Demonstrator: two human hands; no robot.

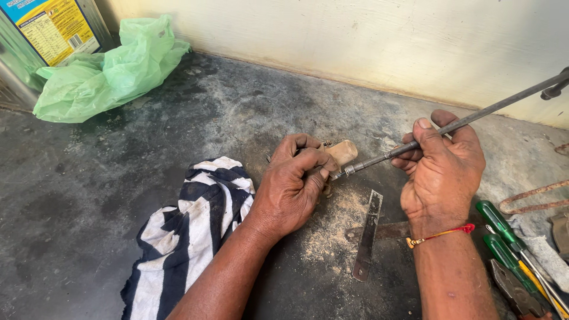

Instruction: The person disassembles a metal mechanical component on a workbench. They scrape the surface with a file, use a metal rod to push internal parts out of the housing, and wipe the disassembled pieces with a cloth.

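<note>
Gripping a small wooden block (pixel 342 152), left hand (pixel 293 184) closed; right hand (pixel 441 169) clenched a threaded metal rod (pixel 474 117) entering it; sawdust (pixel 332 225) lay below, mid-frame.

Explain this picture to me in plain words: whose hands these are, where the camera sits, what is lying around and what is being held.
There is no machine here. A camera worn on a person's head looks down at their own two bare hands over a dark, dusty floor.

The left hand is closed around a small pale wooden piece. The right hand, with a red thread at the wrist, grips a long thin metal rod; the rod's threaded end meets the wooden piece.

Below the hands lie pale sawdust and flat metal blades. A striped cloth lies to the left, green-handled screwdrivers to the right. At the top left are a green plastic bag and a metal tin.
</note>
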